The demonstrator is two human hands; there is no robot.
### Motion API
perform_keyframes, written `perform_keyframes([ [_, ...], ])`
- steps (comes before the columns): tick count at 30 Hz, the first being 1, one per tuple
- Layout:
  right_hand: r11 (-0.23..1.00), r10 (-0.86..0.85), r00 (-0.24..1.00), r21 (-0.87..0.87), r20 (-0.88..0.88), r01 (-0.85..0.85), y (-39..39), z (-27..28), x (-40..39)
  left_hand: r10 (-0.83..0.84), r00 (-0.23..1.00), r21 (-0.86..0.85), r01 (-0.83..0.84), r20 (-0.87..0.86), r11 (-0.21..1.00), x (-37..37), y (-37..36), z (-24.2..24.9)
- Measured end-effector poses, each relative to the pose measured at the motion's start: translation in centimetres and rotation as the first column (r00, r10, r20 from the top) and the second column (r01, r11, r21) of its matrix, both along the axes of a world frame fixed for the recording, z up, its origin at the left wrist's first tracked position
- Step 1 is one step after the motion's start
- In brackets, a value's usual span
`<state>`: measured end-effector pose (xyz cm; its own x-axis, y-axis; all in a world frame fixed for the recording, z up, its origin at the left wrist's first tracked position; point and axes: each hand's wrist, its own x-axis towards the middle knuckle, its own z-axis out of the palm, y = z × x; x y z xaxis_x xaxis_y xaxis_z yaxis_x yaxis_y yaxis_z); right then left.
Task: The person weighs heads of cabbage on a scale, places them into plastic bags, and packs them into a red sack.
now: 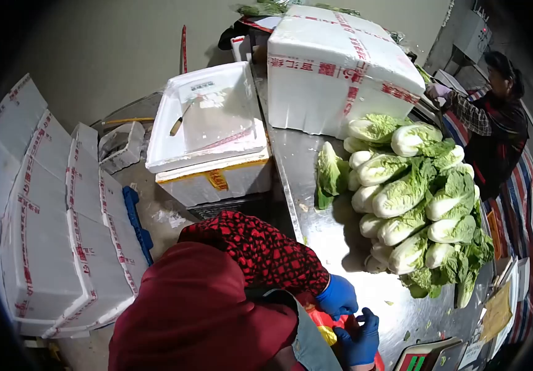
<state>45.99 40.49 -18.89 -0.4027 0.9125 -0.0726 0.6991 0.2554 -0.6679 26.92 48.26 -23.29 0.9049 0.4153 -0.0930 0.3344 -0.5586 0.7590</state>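
Observation:
My left hand (338,297), in a blue glove, is closed with its fingers pressed on a red and yellow plastic item (323,324) at the bottom centre. Just below it, my right hand (360,341), also gloved in blue, has bent fingers spread apart beside the red plastic. Part of that plastic is hidden by the hands and a grey-green apron. Beyond the hands, a pile of Chinese cabbages (402,204) lies on the metal table (303,167). One loose cabbage (331,175) lies left of the pile.
A large closed foam box (316,86) stands behind the cabbages. Left of the table is an open foam box (217,123) holding a knife (180,123). Stacked foam boxes (44,229) stand at far left. A scale (427,355) is bottom right; another person (495,130) is upper right.

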Motion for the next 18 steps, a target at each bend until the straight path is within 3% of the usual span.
perform_keyframes([
  [1, 0.993, 0.089, 0.965, 0.048, 0.246, -0.104, 1.0, 0.4, -0.3, 0.006, 0.999, 0.044, -0.008, 0.047, 0.999, -1.2, -0.5, 0.0],
  [2, 0.968, 0.207, 0.902, 0.052, 0.380, -0.244, 2.4, 0.5, -0.7, 0.011, 0.995, 0.088, -0.019, 0.095, 0.996, -2.5, -0.8, 0.0],
  [4, 0.892, 0.450, 0.832, -0.116, 0.324, -0.437, 5.0, -0.6, -1.3, 0.004, 0.995, 0.115, -0.016, 0.099, 0.993, -5.5, -0.7, 1.1],
  [5, 0.773, 0.296, 0.910, -0.486, -0.291, -0.407, 5.0, -1.2, -3.6, 0.041, 0.995, 0.110, -0.051, 0.086, 0.993, -7.2, -0.7, 1.5],
  [6, 0.766, 0.310, 0.907, -0.489, -0.286, -0.417, 5.1, -0.9, -5.0, 0.081, 0.994, 0.107, -0.088, 0.072, 0.990, -9.0, -0.6, 1.7],
  [8, 0.715, 0.205, 0.973, -0.663, -0.103, -0.221, 5.0, 0.9, -8.2, 0.179, 0.972, 0.114, -0.197, 0.153, 0.974, -11.8, -0.8, 0.6],
  [9, 0.736, 0.190, 0.978, -0.648, -0.084, -0.198, 5.3, -0.1, -9.2, 0.235, 0.961, 0.016, -0.240, 0.143, 0.971, -13.8, -0.5, 0.8],
  [10, 0.733, 0.203, 0.976, -0.648, -0.081, -0.206, 6.3, -0.6, -10.5, 0.284, 0.950, -0.084, -0.275, 0.127, 0.958, -15.6, -0.4, 1.0],
  [14, 0.698, 0.248, 0.965, -0.674, -0.086, -0.240, 8.9, -1.3, -16.4, 0.457, 0.853, -0.171, -0.426, 0.252, 0.889, -22.1, -1.4, 0.5],
  [17, 0.684, 0.266, 0.961, -0.689, -0.069, -0.239, 11.7, -1.9, -20.6, 0.638, 0.568, -0.306, -0.574, 0.520, 0.760, -26.9, -2.4, -2.3],
  [18, 0.682, 0.266, 0.962, -0.694, -0.059, -0.231, 12.7, -2.1, -21.8, 0.641, 0.553, -0.316, -0.573, 0.533, 0.756, -28.3, -2.8, -2.7],
])
